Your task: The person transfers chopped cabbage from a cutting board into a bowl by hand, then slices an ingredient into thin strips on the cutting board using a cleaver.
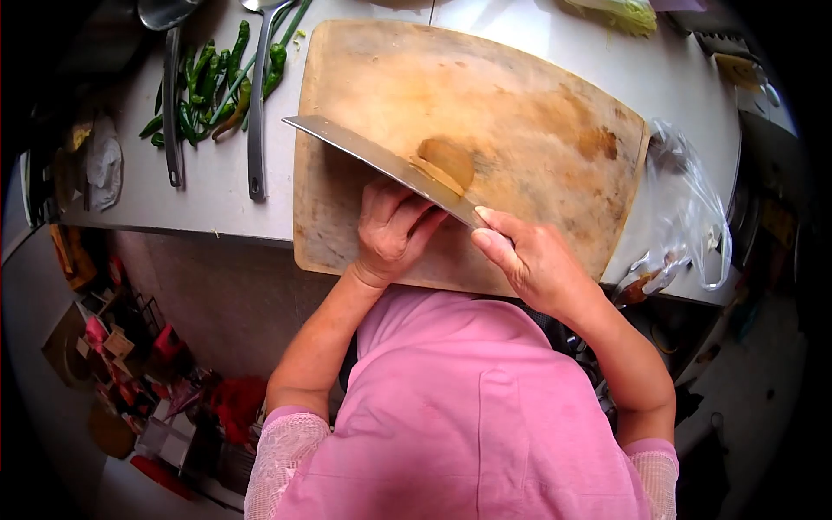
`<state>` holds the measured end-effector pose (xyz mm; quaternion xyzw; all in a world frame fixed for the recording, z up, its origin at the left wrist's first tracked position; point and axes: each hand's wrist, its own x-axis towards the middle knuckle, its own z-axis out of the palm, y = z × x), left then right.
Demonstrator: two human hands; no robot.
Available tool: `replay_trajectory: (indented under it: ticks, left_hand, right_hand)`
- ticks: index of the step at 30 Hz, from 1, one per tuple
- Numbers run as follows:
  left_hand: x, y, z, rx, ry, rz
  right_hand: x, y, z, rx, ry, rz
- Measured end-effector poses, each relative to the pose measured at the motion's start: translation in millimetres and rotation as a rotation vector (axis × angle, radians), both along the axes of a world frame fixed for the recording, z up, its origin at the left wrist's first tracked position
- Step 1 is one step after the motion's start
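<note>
On the large wooden cutting board (pixel 537 113) lies a brown rounded piece of food (pixel 449 159), with a thin slice at its near side beside the blade. My right hand (pixel 524 251) is closed round the handle end of a wide cleaver (pixel 373 158), thumb and finger at the blade's base. The blade slants across the board, its far corner over the board's left edge. Behind the blade, on the side nearer my body, is my left hand (pixel 392 227), with its fingers bent and its fingertips hidden by the cleaver; what they touch does not show.
Green peppers (pixel 208 82) lie at the upper left, beside a ladle (pixel 173 113) and another long-handled utensil (pixel 257 130). A clear plastic bag (pixel 693 199) is right of the board. A leafy vegetable (pixel 626 13) sits at the top. The counter's front edge is near my waist.
</note>
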<state>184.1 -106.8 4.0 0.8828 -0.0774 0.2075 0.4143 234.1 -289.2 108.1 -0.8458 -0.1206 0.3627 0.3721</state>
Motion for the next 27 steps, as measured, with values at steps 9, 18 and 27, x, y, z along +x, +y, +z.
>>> replay_trajectory:
  ticks: [9, 18, 27]
  left_hand:
    - [-13.5, 3.9, -16.4, 0.105, 0.017, -0.008]
    - [-12.1, 4.6, -13.9, 0.124, 0.024, -0.02]
    - [-5.8, 4.8, -3.7, 0.096, 0.04, -0.015]
  right_hand:
    - [-16.2, -25.9, 25.2, 0.055, 0.084, 0.006]
    - [-27.5, -45.9, 33.7, 0.006, 0.066, -0.008]
    - [-5.2, -20.0, 26.8, -0.016, 0.144, 0.005]
